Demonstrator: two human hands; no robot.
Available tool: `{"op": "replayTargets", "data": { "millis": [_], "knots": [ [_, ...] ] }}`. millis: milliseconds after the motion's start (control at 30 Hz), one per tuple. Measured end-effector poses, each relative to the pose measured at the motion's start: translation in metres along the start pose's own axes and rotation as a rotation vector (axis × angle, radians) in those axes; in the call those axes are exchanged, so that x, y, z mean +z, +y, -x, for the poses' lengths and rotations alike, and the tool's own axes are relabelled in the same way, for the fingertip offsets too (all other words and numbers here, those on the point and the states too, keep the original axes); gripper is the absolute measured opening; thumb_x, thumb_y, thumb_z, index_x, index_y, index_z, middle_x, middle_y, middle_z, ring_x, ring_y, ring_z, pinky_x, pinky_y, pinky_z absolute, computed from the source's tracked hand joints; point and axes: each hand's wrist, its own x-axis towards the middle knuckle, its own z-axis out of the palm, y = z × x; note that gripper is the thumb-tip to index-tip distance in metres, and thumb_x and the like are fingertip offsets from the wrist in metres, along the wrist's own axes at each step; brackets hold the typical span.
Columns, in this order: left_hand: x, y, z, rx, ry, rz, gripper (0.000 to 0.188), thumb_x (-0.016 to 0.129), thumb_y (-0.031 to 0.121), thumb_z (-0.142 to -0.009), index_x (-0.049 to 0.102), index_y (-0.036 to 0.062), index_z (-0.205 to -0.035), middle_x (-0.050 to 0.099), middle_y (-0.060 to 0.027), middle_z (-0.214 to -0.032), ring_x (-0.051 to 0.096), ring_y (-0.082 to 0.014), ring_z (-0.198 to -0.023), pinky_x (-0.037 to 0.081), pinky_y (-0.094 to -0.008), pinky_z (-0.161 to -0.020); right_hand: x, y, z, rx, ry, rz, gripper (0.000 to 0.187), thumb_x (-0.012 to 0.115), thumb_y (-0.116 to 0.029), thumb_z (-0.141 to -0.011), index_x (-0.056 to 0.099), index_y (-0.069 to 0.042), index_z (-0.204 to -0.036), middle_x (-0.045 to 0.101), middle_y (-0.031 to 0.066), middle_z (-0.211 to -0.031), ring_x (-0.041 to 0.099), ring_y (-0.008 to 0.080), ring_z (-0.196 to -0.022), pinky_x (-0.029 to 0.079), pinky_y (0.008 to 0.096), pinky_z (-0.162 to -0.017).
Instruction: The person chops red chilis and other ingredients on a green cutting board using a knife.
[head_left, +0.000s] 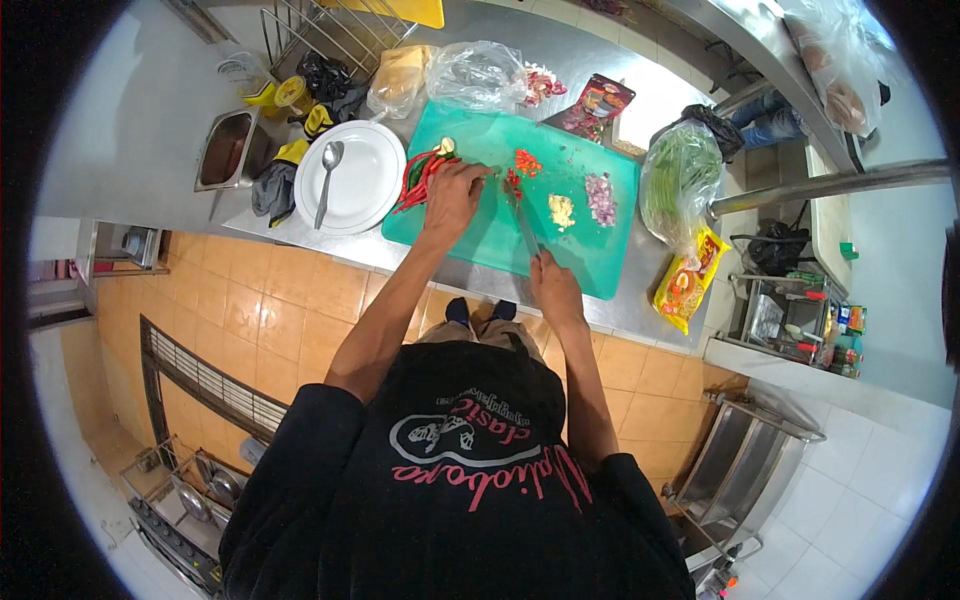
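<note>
A green cutting board (580,265) lies on the steel counter. My right hand (556,290) is closed round the handle of a knife (527,230), whose blade points away from me over the board. By its tip lie cut red chili pieces (513,183). My left hand (455,203) rests on the board left of the blade, fingers drawn together; whatever they pinch is too small to make out. Whole red chilies (411,188) lie beside it, with a pale garlic clove (446,146) just beyond. Farther right are chopped orange-red pieces (527,162), minced garlic (561,210) and diced shallots (600,198).
Left of the board stands a white plate (375,180) with a spoon (326,185) on it. Plastic bags (475,75) and a dark red pouch (598,105) line the far side. To the right are a bag of green vegetables (682,175) and a yellow packet (690,280).
</note>
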Motion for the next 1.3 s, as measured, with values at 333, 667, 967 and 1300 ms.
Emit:
{"op": "replayTargets", "data": {
  "millis": [333, 667, 967, 1300],
  "knots": [
    [0.011, 0.003, 0.024, -0.023, -0.080, 0.048, 0.017, 0.072, 0.016, -0.075, 0.066, 0.0125, -0.090, 0.066, -0.0045, -0.087, 0.058, -0.0259, -0.094, 0.043, -0.0413, -0.079, -0.019, 0.021, 0.015, -0.016, -0.037, 0.059, 0.031, 0.042, -0.030, -0.098, 0.055, -0.002, -0.105, 0.063, 0.0267, -0.076, 0.062, 0.0462, -0.073, 0.049, 0.0554, -0.069],
    [0.028, 0.014, 0.014, -0.001, -0.069, -0.114, 0.039, 0.074, 0.030, -0.075, 0.061, 0.0126, -0.107, 0.067, -0.0061, -0.089, 0.060, -0.0289, -0.093, 0.043, -0.0452, -0.081, -0.003, 0.025, 0.011, 0.045, 0.007, 0.015, 0.031, 0.042, -0.028, -0.098, 0.054, 0.000, -0.103, 0.063, 0.0276, -0.075, 0.062, 0.0458, -0.066, 0.051, 0.0539, -0.065],
    [0.032, 0.010, 0.007, -0.040, -0.111, -0.010, 0.044, 0.077, 0.025, -0.073, 0.060, 0.0101, -0.111, 0.067, -0.0094, -0.090, 0.062, -0.0323, -0.089, 0.049, -0.0442, -0.077, -0.008, 0.016, 0.010, 0.067, -0.002, 0.006, 0.032, 0.042, -0.028, -0.097, 0.058, -0.001, -0.102, 0.065, 0.0269, -0.083, 0.063, 0.0457, -0.078, 0.051, 0.0542, -0.072],
    [0.037, 0.017, 0.001, -0.093, -0.097, 0.026, 0.046, 0.077, 0.022, -0.074, 0.060, 0.0062, -0.115, 0.065, -0.0142, -0.097, 0.063, -0.0329, -0.088, 0.051, -0.0435, -0.076, -0.011, 0.017, 0.010, 0.147, -0.075, -0.038, 0.034, 0.041, -0.029, -0.098, 0.058, 0.000, -0.104, 0.064, 0.0279, -0.086, 0.063, 0.0459, -0.080, 0.050, 0.0547, -0.073]
  ]
}}
